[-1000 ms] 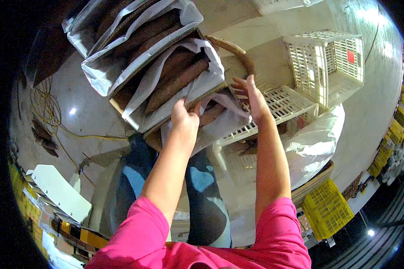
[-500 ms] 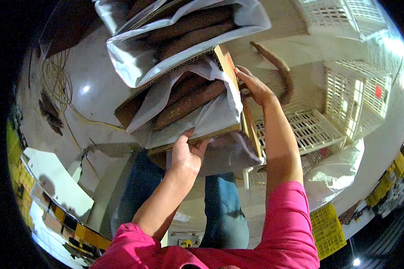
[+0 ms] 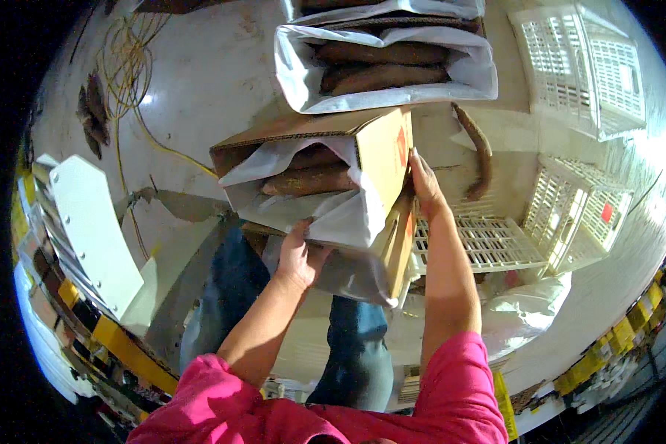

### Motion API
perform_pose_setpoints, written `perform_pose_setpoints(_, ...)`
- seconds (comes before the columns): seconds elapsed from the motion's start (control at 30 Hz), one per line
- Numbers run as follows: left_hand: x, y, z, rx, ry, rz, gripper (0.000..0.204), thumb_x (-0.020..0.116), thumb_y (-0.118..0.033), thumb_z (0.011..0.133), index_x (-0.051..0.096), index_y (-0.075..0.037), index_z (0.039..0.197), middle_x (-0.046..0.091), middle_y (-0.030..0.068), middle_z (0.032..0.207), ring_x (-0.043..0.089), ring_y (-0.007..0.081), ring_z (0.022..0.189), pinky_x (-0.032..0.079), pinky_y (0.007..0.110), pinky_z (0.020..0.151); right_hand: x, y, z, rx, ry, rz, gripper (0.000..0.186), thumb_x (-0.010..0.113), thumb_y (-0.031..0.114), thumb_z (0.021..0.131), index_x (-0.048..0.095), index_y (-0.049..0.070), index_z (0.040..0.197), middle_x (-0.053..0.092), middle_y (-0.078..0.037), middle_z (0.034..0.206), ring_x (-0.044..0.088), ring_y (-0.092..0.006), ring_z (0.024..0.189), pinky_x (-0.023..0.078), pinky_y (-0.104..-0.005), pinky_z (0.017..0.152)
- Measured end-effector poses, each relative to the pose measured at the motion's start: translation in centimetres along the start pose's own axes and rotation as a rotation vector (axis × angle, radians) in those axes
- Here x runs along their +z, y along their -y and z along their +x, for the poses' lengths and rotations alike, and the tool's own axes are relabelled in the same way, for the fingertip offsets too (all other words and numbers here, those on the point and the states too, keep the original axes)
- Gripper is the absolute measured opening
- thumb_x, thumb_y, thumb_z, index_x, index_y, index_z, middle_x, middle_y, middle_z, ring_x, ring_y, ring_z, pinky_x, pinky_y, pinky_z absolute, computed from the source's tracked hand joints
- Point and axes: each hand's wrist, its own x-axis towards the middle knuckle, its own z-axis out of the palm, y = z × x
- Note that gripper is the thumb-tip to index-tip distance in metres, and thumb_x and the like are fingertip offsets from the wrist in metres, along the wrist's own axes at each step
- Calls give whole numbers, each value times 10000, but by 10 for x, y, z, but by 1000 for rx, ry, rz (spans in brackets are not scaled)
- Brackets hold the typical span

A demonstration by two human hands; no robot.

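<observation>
- The person's left hand [image 3: 300,260] held the near rim of a rectangular brown cardboard box [image 3: 383,157], its digits pinching the wall there; the parts below were too hidden to tell if they were spread.
- The right hand [image 3: 426,188] lay against that box's right side, fingers extended upward; whether they were pressed together could not be told.
- The box sat tilted between both hands, above the person's legs, open toward the person.
- A thin white sheet liner [image 3: 303,214] covered its inside, around long brown roots [image 3: 314,180].
- Beneath lay another box with a translucent sheet [image 3: 340,275].
- Beyond stood a white-lined carton [image 3: 292,70] of similar roots.
- Right of them lay a curved brown root [image 3: 483,152], near white slatted plastic crates [image 3: 557,214].
</observation>
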Motion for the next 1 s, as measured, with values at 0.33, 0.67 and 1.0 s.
perform_pose_setpoints(0.33, 21, -19, -181, -50, -60, 2, 317, 548, -229, 945, 553, -38, 1198, 609, 105, 1170, 607, 242, 1065, 531, 396, 877, 28, 74, -166, -27, -4, 215, 548, 414, 412, 1020, 447, 23, 1405, 492, -88, 1402, 496, -200, 1237, 365, -338, 1065)
perform_pose_setpoints(0.67, 117, -93, -418, -100, 69, -20, 410, 615, -241, 898, 513, 54, 1163, 584, 162, 1087, 643, 272, 926, 615, 399, 669, 54, 253, -394, -159, 88, 223, 553, 423, 442, 1011, 450, 53, 1403, 549, -77, 1325, 524, -201, 1191, 395, -340, 1028)
perform_pose_setpoints(1.0, 101, -288, -535, 46, 262, -553, 274, 480, -153, 969, 494, -8, 1201, 547, 154, 1222, 593, 300, 1086, 555, 426, 886, 320, 434, -427, -243, 410, -129, 581, 458, 470, 991, 467, 49, 1391, 561, -84, 1305, 539, -205, 1160, 413, -340, 995)
